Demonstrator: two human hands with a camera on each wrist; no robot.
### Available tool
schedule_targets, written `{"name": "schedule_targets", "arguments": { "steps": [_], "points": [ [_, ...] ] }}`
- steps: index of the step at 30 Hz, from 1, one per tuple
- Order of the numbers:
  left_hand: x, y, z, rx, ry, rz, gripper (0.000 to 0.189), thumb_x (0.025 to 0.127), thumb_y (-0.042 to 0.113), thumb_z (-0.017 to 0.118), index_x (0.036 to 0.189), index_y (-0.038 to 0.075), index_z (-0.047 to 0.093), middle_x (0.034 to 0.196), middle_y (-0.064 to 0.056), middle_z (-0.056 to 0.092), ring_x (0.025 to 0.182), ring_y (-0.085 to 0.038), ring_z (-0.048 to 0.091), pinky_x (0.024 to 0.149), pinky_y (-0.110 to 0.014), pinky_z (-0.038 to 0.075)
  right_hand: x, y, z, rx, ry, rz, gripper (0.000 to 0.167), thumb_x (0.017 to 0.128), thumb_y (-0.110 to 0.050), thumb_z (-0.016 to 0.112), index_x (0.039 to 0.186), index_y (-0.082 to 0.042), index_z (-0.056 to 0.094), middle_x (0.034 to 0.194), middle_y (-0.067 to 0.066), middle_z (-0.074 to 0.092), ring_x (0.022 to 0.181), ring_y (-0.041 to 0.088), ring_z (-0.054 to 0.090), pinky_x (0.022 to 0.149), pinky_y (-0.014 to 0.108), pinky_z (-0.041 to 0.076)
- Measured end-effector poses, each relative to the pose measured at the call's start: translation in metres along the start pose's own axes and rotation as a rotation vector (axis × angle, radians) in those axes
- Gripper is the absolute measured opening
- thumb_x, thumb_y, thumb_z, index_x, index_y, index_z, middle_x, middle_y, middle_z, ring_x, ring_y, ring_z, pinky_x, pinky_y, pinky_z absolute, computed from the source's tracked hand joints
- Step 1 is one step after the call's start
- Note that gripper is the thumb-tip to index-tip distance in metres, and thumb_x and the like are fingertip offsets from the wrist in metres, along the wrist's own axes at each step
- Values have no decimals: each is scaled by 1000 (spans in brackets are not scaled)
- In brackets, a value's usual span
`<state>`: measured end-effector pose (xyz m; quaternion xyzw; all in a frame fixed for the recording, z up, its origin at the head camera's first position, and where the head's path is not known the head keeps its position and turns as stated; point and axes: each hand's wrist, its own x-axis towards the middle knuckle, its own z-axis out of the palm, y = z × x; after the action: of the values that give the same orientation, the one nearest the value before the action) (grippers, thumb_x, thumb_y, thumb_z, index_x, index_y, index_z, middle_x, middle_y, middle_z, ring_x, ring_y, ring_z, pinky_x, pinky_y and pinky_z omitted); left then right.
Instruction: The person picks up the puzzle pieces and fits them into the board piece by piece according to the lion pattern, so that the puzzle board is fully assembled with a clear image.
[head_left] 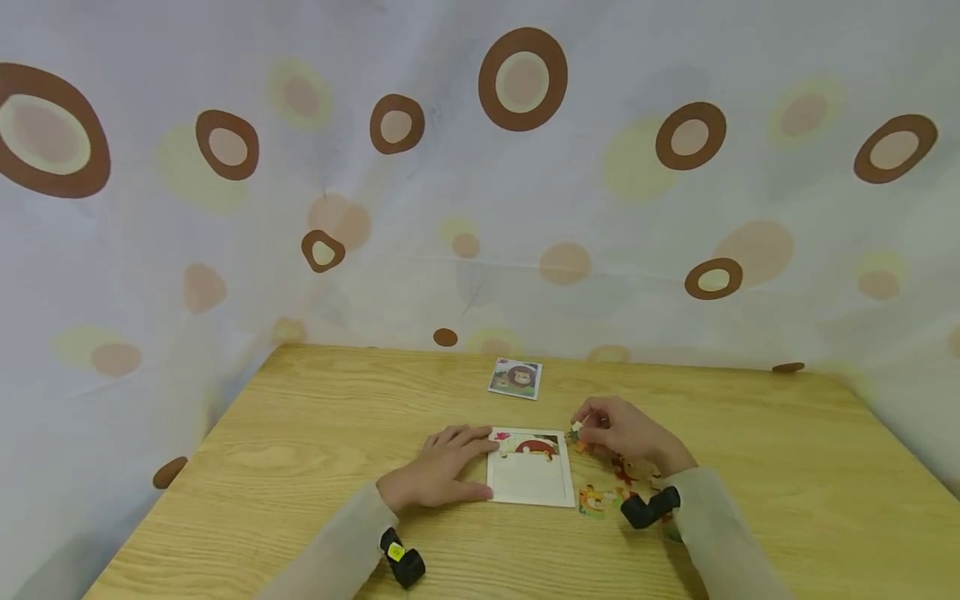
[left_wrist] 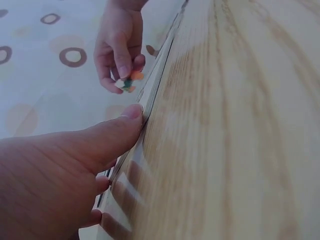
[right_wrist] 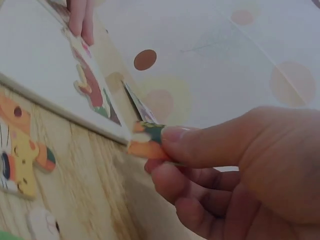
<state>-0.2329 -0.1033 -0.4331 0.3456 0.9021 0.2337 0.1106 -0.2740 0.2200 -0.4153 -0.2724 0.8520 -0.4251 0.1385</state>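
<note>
A white puzzle tray lies on the table, with several joined pieces along its far side and its near part bare. My left hand rests at the tray's left edge, fingers spread and fairly straight, the thumb at the near corner. Beyond the tray's right edge, my right hand pinches a puzzle piece between thumb and forefinger. That piece is orange and dark green with a pale patch, and it is held above the table. Loose puzzle pieces lie right of the tray, some partly hidden under the right wrist.
A small picture card with a lion lies behind the tray. The wooden table runs back to a pale curtain with brown rings. Each wrist wears a black camera; the right one hangs over the loose pieces.
</note>
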Motion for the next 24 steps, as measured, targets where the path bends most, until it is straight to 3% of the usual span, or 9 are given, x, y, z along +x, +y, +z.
{"name": "schedule_targets", "arguments": {
  "steps": [8, 14, 24],
  "points": [
    [0, -2, 2, 2, 5, -2, 63, 92, 44, 61, 146, 16, 42, 157, -7, 28, 144, -35, 20, 110, -61, 19, 7, -10, 4, 32, 16, -106, 17, 97, -5, 55, 110, 4, 59, 78, 11, 57, 62, 14, 57, 58, 25, 49],
    [2, -3, 2, 4, 11, 1, 64, 92, 45, 62, 146, 17, 42, 157, -6, 29, 143, -34, 22, 110, -60, 20, 12, -17, 10, 73, -11, -95, 15, 97, -8, 56, 108, 3, 58, 78, 17, 61, 66, 26, 65, 62, 30, 54],
    [1, 0, 1, -11, 8, -1, 63, 92, 44, 61, 145, 16, 43, 157, -7, 28, 143, -36, 22, 109, -62, 19, 16, -24, 24, 89, -30, -105, 15, 97, -7, 55, 107, 4, 55, 78, 16, 62, 67, 25, 63, 62, 29, 52]
  ]
}}
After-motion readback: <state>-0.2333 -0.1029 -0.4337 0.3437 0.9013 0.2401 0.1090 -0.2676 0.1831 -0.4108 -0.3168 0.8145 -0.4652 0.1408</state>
